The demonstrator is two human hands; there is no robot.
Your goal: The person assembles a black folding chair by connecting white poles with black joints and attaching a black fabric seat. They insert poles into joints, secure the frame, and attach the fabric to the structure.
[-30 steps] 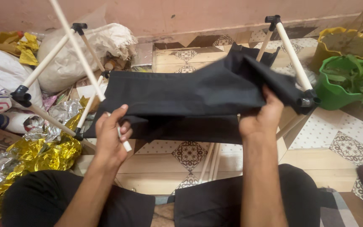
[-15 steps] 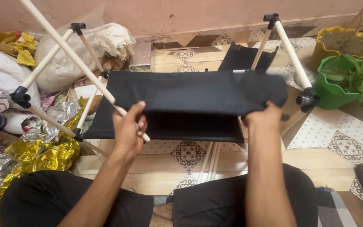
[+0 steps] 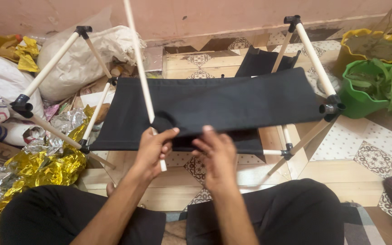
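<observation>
A loose white rod (image 3: 142,81) is pinched in the left hand (image 3: 153,147) where it meets the near hem of the black fabric (image 3: 214,102), which is stretched across the pole frame (image 3: 314,54); that hem is pressed by the right hand's (image 3: 216,154) fingertips. The rod could be levered out of its pocket, since its long upper end stands unsupported. Compared with half a second ago, the right hand is found moved in from the right corner.

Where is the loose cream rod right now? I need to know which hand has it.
In the head view the cream rod stands left of centre, gripped by the left hand at the black fabric's near edge.
</observation>
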